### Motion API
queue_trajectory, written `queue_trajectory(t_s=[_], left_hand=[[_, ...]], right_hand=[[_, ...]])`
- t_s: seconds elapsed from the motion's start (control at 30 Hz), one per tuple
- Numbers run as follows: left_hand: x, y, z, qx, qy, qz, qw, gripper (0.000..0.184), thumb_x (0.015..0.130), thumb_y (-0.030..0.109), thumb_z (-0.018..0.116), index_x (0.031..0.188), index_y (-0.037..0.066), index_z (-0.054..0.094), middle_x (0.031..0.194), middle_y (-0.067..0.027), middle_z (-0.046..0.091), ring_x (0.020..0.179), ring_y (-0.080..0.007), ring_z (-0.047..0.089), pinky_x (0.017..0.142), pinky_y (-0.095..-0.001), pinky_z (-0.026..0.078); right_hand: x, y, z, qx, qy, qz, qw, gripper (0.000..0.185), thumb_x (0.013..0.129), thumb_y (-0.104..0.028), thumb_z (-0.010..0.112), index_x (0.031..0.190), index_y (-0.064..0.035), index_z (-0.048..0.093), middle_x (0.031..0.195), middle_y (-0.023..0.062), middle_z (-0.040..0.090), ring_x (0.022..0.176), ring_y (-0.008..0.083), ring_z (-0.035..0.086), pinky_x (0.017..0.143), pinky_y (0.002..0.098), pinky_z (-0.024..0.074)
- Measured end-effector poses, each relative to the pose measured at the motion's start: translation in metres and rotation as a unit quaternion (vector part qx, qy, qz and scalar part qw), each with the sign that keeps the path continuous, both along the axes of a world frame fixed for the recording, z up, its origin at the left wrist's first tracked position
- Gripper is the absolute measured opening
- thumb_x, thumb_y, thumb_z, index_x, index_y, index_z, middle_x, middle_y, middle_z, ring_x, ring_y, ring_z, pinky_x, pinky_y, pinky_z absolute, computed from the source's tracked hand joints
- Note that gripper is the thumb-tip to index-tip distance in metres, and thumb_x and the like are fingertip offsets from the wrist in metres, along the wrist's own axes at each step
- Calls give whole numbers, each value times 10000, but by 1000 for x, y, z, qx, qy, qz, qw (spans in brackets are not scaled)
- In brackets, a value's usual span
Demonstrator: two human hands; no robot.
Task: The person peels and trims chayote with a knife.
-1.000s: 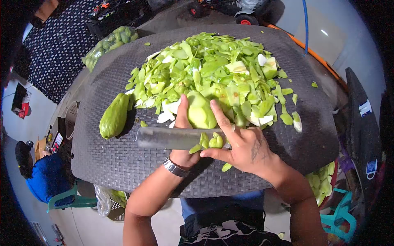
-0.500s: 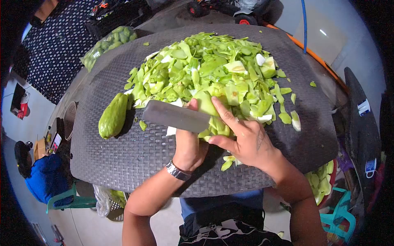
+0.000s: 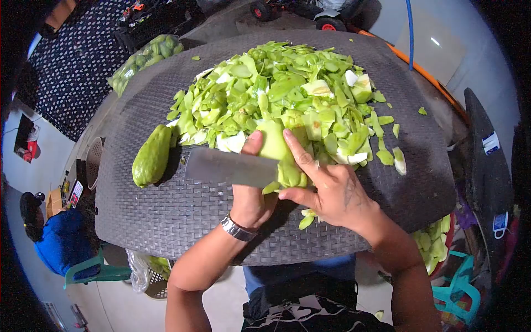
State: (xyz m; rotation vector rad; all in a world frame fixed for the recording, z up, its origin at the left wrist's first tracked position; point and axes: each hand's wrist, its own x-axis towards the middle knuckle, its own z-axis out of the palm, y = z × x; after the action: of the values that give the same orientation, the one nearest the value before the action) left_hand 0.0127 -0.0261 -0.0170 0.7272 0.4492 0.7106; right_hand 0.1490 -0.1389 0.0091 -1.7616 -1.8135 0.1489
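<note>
Over the near part of the table [image 3: 193,232], my left hand [image 3: 251,203] cups the pale squash [image 3: 272,145], thumb up its side; my right hand [image 3: 338,191] grips the knife [image 3: 232,167], handle hidden, forefinger against the squash. I judge it light, stiff and slick where skin is off, so a wide hold around its belly should suit best. Across my left hand the blade juts leftward; open room lies toward the near left. Just past its tip sits a whole squash [image 3: 152,156]; farther, the peel heap [image 3: 276,83] spreads.
</note>
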Motion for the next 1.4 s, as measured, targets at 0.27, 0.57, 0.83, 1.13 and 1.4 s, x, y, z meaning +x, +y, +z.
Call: queue_trajectory(t_s=[0.27, 0.57, 0.83, 1.13, 1.4], left_hand=[[-5, 9, -1, 10, -6, -46, 999, 569, 1071, 516, 466, 1360, 41, 588, 1194, -149, 718, 1004, -259, 737, 905, -404, 607], [-3, 4, 9, -8, 6, -35, 999, 564, 1038, 507, 537, 1325, 27, 612, 1205, -144, 716, 1030, -251, 724, 936, -403, 588], [-4, -3, 4, 13, 24, -12, 1000, 447, 1018, 341, 581, 1313, 5, 598, 1200, -130, 707, 1009, -238, 726, 887, -384, 602], [-2, 1, 10, 82, 70, -49, 993, 437, 1006, 357, 577, 1279, 17, 597, 1105, -137, 708, 901, -221, 723, 803, -355, 606], [3, -2, 18, -47, -9, -105, 993, 590, 1032, 484, 522, 1325, -25, 580, 1129, -200, 701, 921, -295, 717, 778, -419, 609]], right_hand=[[2, 1, -5, 69, -44, 31, 996, 1080, 945, -656, 614, 1614, 73, 181, 728, 242, 690, 779, 447, 738, 817, 502, 591], [10, 7, -8, 122, -67, 10, 990, 1029, 927, -609, 656, 1635, -3, 220, 961, 273, 713, 1059, 481, 679, 1003, 514, 509], [15, 2, -5, 80, 66, -5, 995, 822, 943, -340, 756, 1596, -38, 357, 1175, 282, 702, 1217, 459, 640, 1049, 470, 488], [20, 11, -9, 32, 331, -22, 943, 519, 1034, -378, 631, 1418, -30, 590, 1134, 179, 723, 854, 251, 738, 735, 347, 567], [52, 5, -3, -266, 726, -19, 634, 905, 929, -882, 312, 1122, -47, 604, 573, 42, 559, 292, 105, 370, 331, 287, 335]])
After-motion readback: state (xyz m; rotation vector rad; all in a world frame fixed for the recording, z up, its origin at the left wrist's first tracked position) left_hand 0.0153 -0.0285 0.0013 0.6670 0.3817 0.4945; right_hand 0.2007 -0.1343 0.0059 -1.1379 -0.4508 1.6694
